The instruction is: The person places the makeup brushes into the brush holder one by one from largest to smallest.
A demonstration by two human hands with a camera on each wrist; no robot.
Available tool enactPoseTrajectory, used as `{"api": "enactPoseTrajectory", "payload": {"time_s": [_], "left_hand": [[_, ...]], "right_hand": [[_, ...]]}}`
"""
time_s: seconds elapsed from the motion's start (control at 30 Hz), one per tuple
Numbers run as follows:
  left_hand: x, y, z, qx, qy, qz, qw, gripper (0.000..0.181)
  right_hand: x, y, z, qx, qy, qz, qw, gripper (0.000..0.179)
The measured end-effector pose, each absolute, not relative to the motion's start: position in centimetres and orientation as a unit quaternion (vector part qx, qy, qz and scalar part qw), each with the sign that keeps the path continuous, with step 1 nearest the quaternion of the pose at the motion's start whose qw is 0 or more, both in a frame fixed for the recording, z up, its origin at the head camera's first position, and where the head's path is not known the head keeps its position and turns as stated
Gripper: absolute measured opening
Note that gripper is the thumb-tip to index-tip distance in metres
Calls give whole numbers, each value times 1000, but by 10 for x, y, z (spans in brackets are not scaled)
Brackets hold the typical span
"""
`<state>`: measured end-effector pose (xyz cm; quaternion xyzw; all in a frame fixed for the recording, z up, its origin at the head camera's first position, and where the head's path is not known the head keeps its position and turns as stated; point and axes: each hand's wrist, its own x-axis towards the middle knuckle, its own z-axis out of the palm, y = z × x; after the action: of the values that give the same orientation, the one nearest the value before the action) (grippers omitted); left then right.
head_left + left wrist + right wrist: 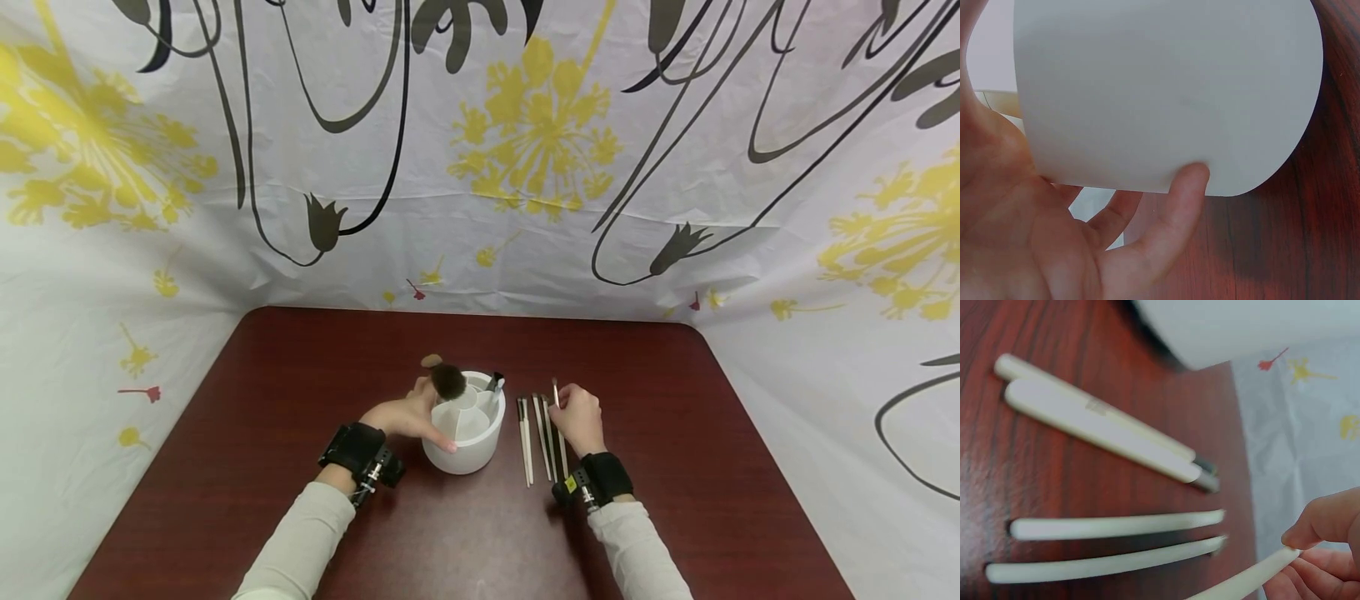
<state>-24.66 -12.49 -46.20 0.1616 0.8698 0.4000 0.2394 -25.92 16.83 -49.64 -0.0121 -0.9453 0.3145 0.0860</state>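
A white round holder point(467, 454) with several compartments stands on the table. My left hand point(407, 415) grips its left side, the thumb toward the front. In the left wrist view, a finger point(1188, 194) presses on the holder's smooth wall point(1147, 94). A fluffy dark makeup brush point(448, 381) and a tan-tipped one point(431, 361) rise at its left rim; slimmer items point(496, 383) stand at its right. My right hand point(581, 421) pinches a slim, pale-handled brush point(1244, 578) near its bristle end. Several more pale-handled brushes point(526, 442) lie left of this hand.
Dark reddish wood makes up the tabletop point(675, 467). A white curtain point(420, 192) with yellow and grey flower prints hangs behind the table's back edge and around its sides.
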Motion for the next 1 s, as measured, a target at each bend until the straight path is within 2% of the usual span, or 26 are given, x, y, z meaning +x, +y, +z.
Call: {"api": "enactPoseTrajectory", "payload": {"time_s": [0.47,0.77,1.0], "left_hand": [[-246,-125,-462,168,868,403,238,110],[-246,-125,-462,167,867,402,241,111],[-246,-125,-461,169,867,403,239,111]], "right_hand": [[-241,152,-443,60,-908,385,152,17],[-231,139,-414,124,-877,407,221,16],[-226,131,-400,145,-866,420,230,15]]}}
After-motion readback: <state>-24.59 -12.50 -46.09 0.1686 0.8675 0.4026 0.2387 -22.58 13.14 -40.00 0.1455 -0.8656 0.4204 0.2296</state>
